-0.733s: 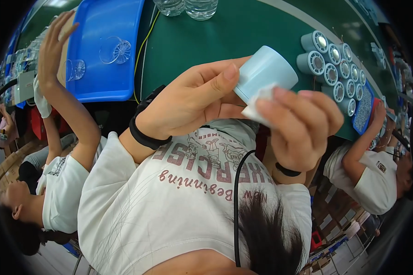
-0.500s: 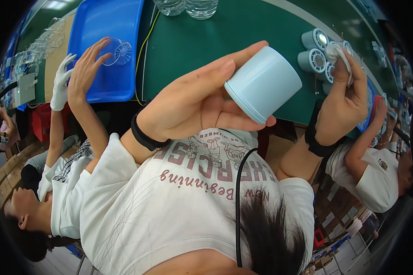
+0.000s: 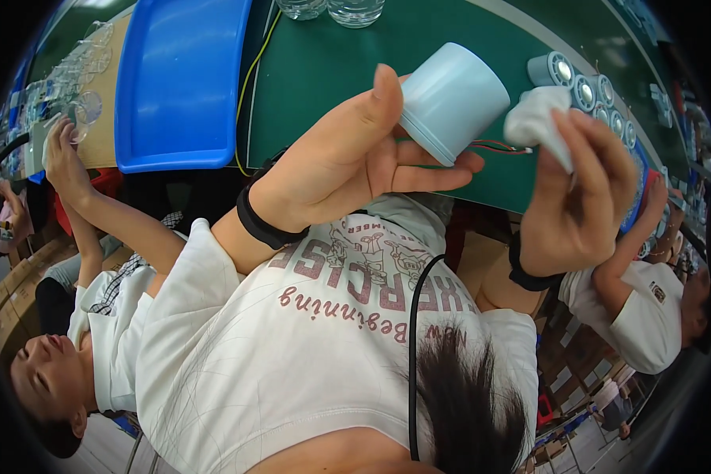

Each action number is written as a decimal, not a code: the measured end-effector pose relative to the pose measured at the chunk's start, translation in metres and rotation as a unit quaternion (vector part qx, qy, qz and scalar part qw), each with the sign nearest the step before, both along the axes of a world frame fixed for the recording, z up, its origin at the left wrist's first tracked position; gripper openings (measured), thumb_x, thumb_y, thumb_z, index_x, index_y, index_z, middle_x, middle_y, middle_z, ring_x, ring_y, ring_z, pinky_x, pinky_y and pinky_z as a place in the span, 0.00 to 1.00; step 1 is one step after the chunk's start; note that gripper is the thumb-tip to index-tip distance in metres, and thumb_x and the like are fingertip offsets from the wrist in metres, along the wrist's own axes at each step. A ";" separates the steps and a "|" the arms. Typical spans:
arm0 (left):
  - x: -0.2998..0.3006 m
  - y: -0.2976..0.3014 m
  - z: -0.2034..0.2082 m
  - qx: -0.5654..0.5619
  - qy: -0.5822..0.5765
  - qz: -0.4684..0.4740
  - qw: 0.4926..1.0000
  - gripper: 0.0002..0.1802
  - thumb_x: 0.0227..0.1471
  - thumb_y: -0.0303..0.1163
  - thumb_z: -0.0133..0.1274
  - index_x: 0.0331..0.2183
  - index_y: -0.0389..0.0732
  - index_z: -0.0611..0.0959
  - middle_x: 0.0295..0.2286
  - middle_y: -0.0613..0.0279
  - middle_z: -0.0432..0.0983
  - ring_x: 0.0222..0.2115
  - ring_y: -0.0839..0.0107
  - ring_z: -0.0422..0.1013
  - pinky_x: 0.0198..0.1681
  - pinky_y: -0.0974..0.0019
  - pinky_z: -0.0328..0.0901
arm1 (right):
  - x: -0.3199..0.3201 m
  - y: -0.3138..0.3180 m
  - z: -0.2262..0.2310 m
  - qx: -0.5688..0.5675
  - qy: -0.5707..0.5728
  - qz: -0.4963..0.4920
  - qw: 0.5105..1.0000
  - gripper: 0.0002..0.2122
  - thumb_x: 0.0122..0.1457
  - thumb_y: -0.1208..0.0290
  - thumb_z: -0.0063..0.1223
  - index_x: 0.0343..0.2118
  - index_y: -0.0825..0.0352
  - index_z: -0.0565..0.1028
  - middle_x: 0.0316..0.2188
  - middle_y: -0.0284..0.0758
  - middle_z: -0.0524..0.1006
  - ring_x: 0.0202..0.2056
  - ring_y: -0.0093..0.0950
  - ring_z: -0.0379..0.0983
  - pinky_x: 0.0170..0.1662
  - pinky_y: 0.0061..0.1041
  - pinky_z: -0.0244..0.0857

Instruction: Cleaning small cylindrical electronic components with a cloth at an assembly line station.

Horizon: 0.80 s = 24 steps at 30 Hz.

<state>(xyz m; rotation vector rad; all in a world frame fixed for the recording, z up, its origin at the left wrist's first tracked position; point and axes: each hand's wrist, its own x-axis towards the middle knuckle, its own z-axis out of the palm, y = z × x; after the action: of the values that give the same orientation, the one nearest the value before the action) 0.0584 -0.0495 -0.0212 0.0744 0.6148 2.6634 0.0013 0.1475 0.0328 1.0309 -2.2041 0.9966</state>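
My left hand (image 3: pixel 336 154) is wrapped around a pale blue plastic cylinder (image 3: pixel 454 99), a cup-like housing, tilted above the green table. My thumb is on its near side and my fingers reach under and behind it. Thin red and dark wires (image 3: pixel 499 147) with a small white plug stick out beside it; whether they belong to it I cannot tell. A crumpled white cloth (image 3: pixel 539 118) is pinched in the fingers of my right hand (image 3: pixel 577 205). The cloth is close to the cylinder's right side, with a small gap between them.
Several similar pale blue housings (image 3: pixel 561 69) stand at the right on the green table (image 3: pixel 324 87). A blue tray (image 3: pixel 178 87) lies to the left, next to a yellow cable (image 3: pixel 250 79). Clear cups (image 3: pixel 355 11) stand at the far edge. Co-workers sit on both sides.
My right hand has brought the cloth left, toward the cylinder. The cylinder has risen slightly and tilted. At the left, the co-worker's hands have moved off the tray, and the clear piece has left it.
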 end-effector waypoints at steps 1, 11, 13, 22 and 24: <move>0.001 0.004 -0.001 -0.041 0.024 0.034 0.998 0.46 0.56 0.54 0.50 0.64 0.40 0.51 0.56 0.49 0.61 0.53 0.56 0.66 0.54 0.60 0.69 | 0.003 -0.003 0.005 0.060 0.035 0.049 0.996 0.09 0.55 0.81 0.59 0.40 0.73 0.81 0.40 0.39 0.76 0.42 0.29 0.75 0.45 0.22 0.71; 0.003 -0.011 -0.004 -0.526 0.193 0.221 0.798 0.53 0.46 0.50 0.66 0.63 0.35 0.58 0.49 0.57 0.69 0.44 0.70 0.71 0.45 0.69 0.69 | -0.039 -0.016 0.006 -0.030 0.038 -0.103 0.994 0.09 0.52 0.82 0.59 0.37 0.73 0.81 0.39 0.40 0.79 0.39 0.34 0.76 0.43 0.26 0.71; 0.004 -0.015 0.001 -0.461 0.151 0.208 0.849 0.49 0.50 0.51 0.61 0.62 0.34 0.58 0.48 0.53 0.70 0.43 0.65 0.72 0.44 0.66 0.71 | -0.046 -0.020 0.007 0.039 0.027 -0.104 0.993 0.09 0.53 0.82 0.59 0.38 0.73 0.81 0.40 0.41 0.79 0.39 0.34 0.77 0.42 0.25 0.71; -0.002 -0.047 0.002 -0.003 -0.065 0.046 0.997 0.39 0.62 0.55 0.39 0.57 0.27 0.63 0.44 0.39 0.73 0.41 0.50 0.76 0.46 0.58 0.74 | -0.053 -0.030 0.006 -0.031 -0.039 -0.003 0.999 0.09 0.55 0.80 0.58 0.40 0.74 0.80 0.41 0.41 0.79 0.40 0.31 0.76 0.40 0.22 0.71; 0.000 -0.050 0.001 0.045 -0.069 0.034 0.996 0.40 0.62 0.57 0.36 0.56 0.26 0.64 0.44 0.38 0.73 0.41 0.50 0.76 0.46 0.57 0.74 | -0.044 -0.042 0.005 -0.050 0.005 0.052 0.997 0.09 0.56 0.79 0.58 0.40 0.73 0.80 0.41 0.40 0.79 0.40 0.29 0.76 0.39 0.22 0.70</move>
<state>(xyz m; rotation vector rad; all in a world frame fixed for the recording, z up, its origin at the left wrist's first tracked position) 0.0583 -0.0998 -0.0202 -0.1060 0.4595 2.7327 -0.0428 0.1057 0.0376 1.1111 -2.0882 1.1318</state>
